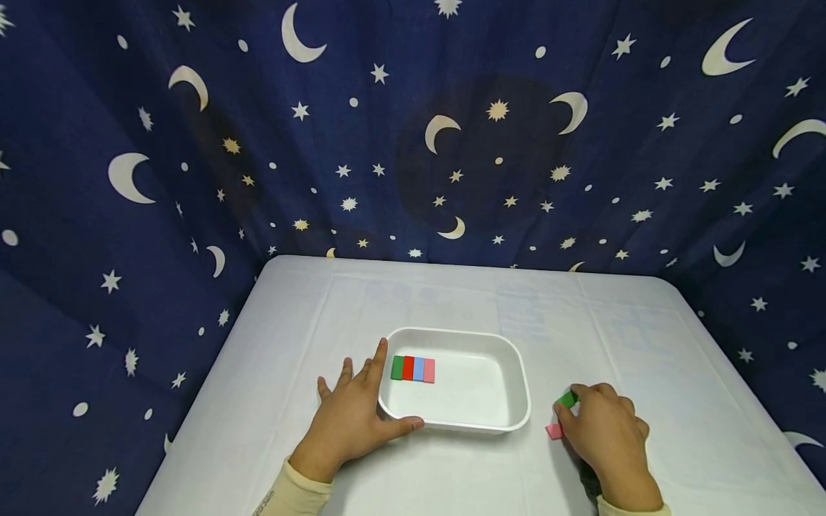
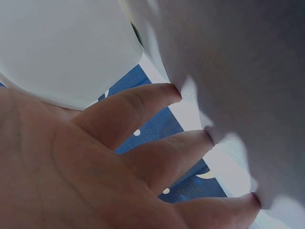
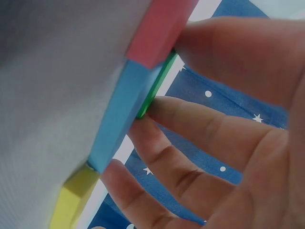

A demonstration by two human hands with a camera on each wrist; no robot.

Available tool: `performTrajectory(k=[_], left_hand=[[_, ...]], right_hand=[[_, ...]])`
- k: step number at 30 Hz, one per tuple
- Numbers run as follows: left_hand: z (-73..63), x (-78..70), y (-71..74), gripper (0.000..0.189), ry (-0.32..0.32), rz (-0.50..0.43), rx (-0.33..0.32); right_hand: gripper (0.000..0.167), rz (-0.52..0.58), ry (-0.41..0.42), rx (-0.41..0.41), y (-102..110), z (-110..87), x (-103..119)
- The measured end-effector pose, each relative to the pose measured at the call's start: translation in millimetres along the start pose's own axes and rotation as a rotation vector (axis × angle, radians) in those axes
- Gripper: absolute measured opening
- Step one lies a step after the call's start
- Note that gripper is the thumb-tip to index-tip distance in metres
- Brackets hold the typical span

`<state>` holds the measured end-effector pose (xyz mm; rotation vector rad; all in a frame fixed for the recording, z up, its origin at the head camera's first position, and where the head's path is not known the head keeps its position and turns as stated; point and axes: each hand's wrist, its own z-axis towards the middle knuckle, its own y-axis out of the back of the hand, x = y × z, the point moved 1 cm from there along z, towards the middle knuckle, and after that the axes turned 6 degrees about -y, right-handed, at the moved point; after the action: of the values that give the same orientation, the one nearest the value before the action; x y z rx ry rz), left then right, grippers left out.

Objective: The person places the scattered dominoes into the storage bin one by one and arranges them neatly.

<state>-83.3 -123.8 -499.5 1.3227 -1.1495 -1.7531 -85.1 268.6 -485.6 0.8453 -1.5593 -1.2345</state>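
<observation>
A shallow white tray [image 1: 480, 394] sits on the table. Along its left part lie a green block [image 1: 397, 368], a red block [image 1: 408, 368], a light blue block [image 1: 419, 369] and a pink block [image 1: 429, 370], side by side in a row. My left hand [image 1: 351, 423] rests at the tray's left end, fingers spread, index finger and thumb against the rim. Right of the tray, my right hand [image 1: 606, 430] pinches another green block [image 1: 567, 399] between thumb and fingertips. Close by lie a second pink block [image 1: 553, 431], a blue block [image 3: 121, 114] and a yellow block [image 3: 74, 195].
A white cloth [image 1: 361, 294] covers the table. Behind and beside it hangs a dark blue curtain [image 1: 387, 143] with moons and stars. The blue and yellow blocks by my right hand are hidden in the head view.
</observation>
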Motion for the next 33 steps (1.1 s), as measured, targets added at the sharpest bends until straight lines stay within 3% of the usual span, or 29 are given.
performTrajectory(k=[9,20,30,33], left_hand=[[-0.7,2.5,2.0,0.138,0.002,0.002,-0.007],[0.6,2.8,-0.6,0.140,-0.005,0.009,-0.005],[1.2,3.4,1.7,0.139,-0.016,0.011,-0.022],[0.4,2.5,1.4,0.138,-0.023,0.003,-0.022]], right_hand=[[0.054,0.004,0.002,-0.003,-2,4.5,5],[0.056,-0.040,0.036,0.117,7,11.7,8],[0.033,-0.090,0.095,0.236,22,29.4,16],[0.037,-0.076,0.102,0.205,27,33.1,23]])
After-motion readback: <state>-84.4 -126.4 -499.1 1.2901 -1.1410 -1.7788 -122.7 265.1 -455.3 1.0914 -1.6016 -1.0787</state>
